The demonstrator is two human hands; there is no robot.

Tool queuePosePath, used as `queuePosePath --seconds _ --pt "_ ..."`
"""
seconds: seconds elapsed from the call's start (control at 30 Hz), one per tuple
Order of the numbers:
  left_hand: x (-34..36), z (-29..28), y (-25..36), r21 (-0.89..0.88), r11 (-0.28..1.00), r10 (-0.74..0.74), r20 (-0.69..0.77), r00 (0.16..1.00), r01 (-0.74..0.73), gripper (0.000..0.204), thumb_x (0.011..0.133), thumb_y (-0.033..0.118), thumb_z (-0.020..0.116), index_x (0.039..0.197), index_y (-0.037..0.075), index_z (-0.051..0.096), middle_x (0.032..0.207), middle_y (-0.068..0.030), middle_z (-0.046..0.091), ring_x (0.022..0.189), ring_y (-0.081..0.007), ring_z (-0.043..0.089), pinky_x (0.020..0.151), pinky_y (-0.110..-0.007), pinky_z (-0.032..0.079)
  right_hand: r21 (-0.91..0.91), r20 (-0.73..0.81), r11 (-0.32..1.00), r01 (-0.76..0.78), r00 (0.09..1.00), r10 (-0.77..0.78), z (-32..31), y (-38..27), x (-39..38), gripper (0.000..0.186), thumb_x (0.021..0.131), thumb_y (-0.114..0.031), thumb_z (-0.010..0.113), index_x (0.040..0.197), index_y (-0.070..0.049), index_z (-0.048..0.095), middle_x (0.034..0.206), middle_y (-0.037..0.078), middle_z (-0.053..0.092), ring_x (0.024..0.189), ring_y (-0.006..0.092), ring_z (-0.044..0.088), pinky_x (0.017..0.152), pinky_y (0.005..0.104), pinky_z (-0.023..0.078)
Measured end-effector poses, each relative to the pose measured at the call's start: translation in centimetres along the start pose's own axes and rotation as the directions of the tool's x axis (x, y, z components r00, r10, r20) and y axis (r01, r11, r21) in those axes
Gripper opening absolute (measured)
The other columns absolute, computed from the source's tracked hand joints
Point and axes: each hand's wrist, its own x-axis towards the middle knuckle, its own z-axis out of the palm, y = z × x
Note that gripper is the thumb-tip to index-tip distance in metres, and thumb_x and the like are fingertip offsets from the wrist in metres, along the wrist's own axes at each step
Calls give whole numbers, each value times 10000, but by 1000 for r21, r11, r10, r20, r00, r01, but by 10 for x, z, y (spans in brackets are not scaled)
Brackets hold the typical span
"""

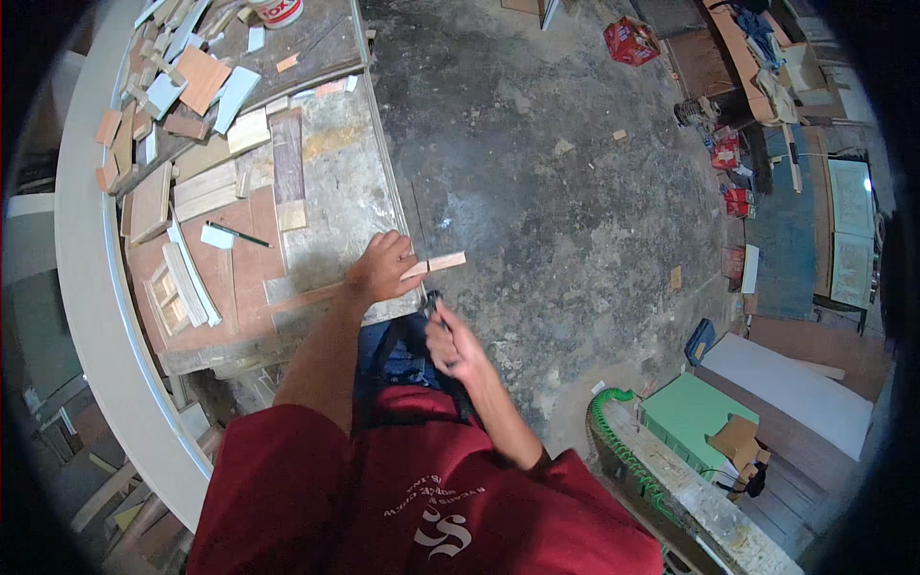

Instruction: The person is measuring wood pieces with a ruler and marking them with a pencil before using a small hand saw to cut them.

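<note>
My left hand (pixel 383 266) is curled over a thin wooden strip (pixel 445 262) and presses it against the bench top near its right edge. One end of the strip juts past the edge over the floor. Just below that end, my right hand (pixel 452 343) is closed in a fist around a dark-handled tool (pixel 433 299). Most of the tool is hidden by the fingers, so I cannot make out its kind. The workbench (pixel 345 192) has a worn, stained top. To the left of my left hand lie a dark pencil (pixel 240 235) and a small white piece (pixel 217 237).
Wood offcuts (pixel 203 80) are heaped at the bench's far left, near a white tub (pixel 278 11). A small wooden frame (pixel 172 295) lies at the near left. Right of the stained floor (pixel 537 192) are a green coiled hose (pixel 613 431) and a green box (pixel 695 412).
</note>
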Motion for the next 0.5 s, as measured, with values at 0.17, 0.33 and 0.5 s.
queuePosePath --seconds 0.17,0.33,0.5 --pt "11 -8 2 -1 998 55 -55 997 -55 245 705 262 756 816 72 650 808 -91 497 793 -280 504 683 -406 394 74 -26 996 -52 998 54 4 -17 7 362 983 -426 515 759 -142 536 495 -35 340 330 67 272 263 216 207" --pt "4 -3 -4 -3 999 40 -32 999 -40 259 722 316 717 761 71 641 855 -94 527 861 -277 513 742 -401 408 8 21 1000 -12 1000 12 -4 1 4 341 984 -424 515 789 -145 530 502 -49 326 333 57 248 264 210 188" --pt "11 -6 2 -15 999 35 -31 999 -35 261 693 265 754 815 61 646 820 -91 506 815 -281 507 706 -411 404 6 12 999 -35 999 35 5 -18 3 328 984 -413 525 793 -146 531 498 -59 309 337 54 248 272 207 175"
